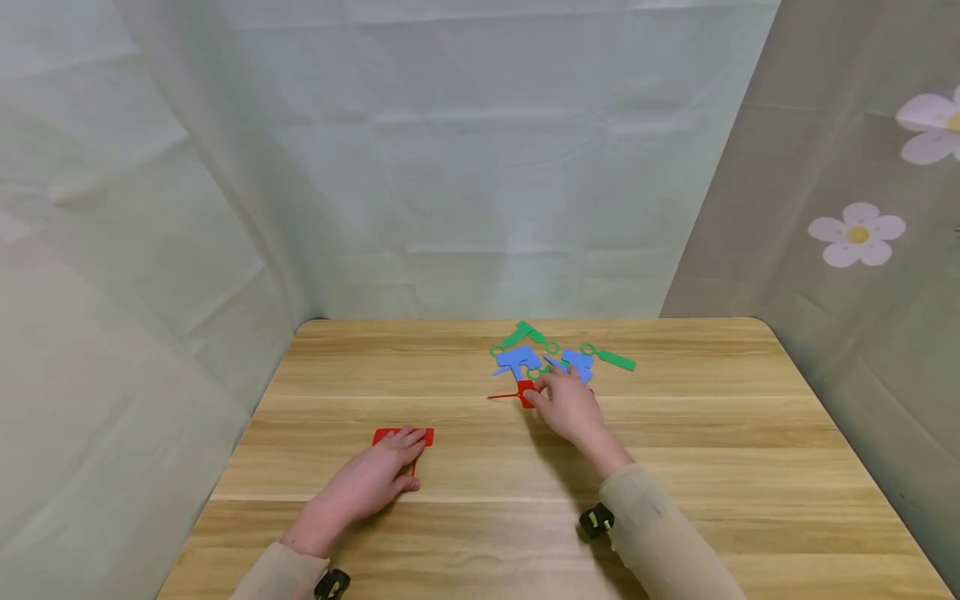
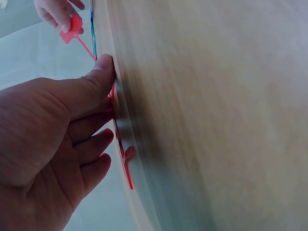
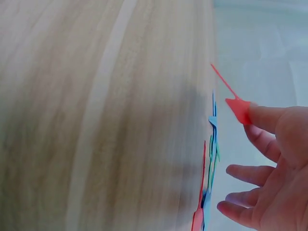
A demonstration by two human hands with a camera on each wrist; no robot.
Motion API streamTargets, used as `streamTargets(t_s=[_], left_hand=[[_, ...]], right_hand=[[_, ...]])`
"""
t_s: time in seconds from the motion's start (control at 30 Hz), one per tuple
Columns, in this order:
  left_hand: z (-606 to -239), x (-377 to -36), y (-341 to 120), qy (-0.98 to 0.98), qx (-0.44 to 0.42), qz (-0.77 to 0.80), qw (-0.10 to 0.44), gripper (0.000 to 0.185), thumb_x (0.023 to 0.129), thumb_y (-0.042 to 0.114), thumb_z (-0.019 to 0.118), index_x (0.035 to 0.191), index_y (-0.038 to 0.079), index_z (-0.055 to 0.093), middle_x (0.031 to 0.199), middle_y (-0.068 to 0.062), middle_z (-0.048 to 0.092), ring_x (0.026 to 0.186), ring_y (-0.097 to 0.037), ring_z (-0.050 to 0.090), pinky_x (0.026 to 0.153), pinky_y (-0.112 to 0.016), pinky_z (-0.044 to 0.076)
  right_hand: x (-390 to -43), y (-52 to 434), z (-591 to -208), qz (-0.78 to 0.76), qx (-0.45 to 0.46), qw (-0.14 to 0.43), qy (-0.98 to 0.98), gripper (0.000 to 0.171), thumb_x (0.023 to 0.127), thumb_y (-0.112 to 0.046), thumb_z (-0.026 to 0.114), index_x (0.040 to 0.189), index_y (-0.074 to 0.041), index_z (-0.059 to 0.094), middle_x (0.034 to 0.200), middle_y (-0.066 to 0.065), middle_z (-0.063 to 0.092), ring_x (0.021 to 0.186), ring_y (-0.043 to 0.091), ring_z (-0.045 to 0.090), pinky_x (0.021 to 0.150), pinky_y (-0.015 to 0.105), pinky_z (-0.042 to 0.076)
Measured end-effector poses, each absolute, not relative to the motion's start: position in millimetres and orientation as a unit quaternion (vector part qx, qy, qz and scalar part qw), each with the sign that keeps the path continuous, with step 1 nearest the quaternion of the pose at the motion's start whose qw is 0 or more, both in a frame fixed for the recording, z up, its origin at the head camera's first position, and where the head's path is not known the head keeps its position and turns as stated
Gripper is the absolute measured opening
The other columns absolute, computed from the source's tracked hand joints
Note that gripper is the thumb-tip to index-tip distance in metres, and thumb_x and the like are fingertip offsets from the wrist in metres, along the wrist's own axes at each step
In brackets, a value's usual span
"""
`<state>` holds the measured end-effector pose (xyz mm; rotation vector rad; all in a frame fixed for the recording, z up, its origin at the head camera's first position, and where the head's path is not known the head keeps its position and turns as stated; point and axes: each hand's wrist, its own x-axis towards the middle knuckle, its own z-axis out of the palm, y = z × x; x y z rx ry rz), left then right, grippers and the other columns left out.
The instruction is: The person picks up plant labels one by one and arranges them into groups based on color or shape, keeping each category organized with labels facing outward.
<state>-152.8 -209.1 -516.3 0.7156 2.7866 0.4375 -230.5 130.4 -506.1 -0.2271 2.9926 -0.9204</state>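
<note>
Between thumb and index finger, my right hand [image 1: 570,404] pinches a red cable tie tag [image 3: 239,109], a small flat plate with a thin tail pointing left. The tag is raised off the table in both wrist views. My left hand [image 1: 378,475] rests with mostly straight fingers on more red plastic, a flat red tag [image 1: 429,437] on the table. Its fingers hide much of that tag. Beyond the right hand lie blue tags [image 1: 517,358] with thin tails, and green tags [image 1: 617,361] that end in rings. Some of them overlap.
The wooden table [image 1: 480,542] carries everything. Pale cloth [image 1: 480,167] hangs behind it and along the sides, with printed flowers [image 1: 857,235] at the right. Another red tag [image 3: 198,219] lies by the pile, partly behind my right hand in the head view.
</note>
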Motion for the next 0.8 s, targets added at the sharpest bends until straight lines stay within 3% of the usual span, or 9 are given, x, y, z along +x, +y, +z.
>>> streamTargets(t_s=[0.13,0.37,0.8], left_hand=[[-517.1,-152.8,-209.0,0.952,0.244,0.144,0.114,0.064,0.100,0.027,0.078,0.152,-0.002,0.057,0.163,-0.014,0.049,0.154,-0.036,0.040,0.124,-0.055,0.035],[-516.9,-152.3,-210.2,0.948,0.258,0.153,0.103,0.064,0.099,0.025,0.079,0.151,-0.004,0.057,0.162,-0.017,0.050,0.154,-0.039,0.040,0.123,-0.056,0.036],[-515.0,-149.3,-208.5,0.946,0.265,0.159,0.098,0.062,0.098,0.023,0.079,0.150,-0.004,0.058,0.161,-0.017,0.050,0.153,-0.039,0.042,0.121,-0.056,0.039]], right_hand=[[-229.3,130.8,-504.2,-0.326,-0.073,0.003,0.943,0.021,0.103,-0.033,0.074,0.098,-0.013,0.076,0.116,0.019,0.078,0.154,0.053,0.032,0.123,0.069,0.027],[-227.9,130.9,-503.9,-0.345,-0.067,0.012,0.936,0.025,0.103,-0.039,0.073,0.095,-0.016,0.075,0.154,0.023,0.056,0.154,0.055,0.029,0.122,0.071,0.026],[-225.3,126.9,-503.5,-0.350,-0.082,0.017,0.933,0.021,0.102,-0.037,0.074,0.095,-0.018,0.076,0.153,0.024,0.057,0.152,0.057,0.032,0.121,0.071,0.030]])
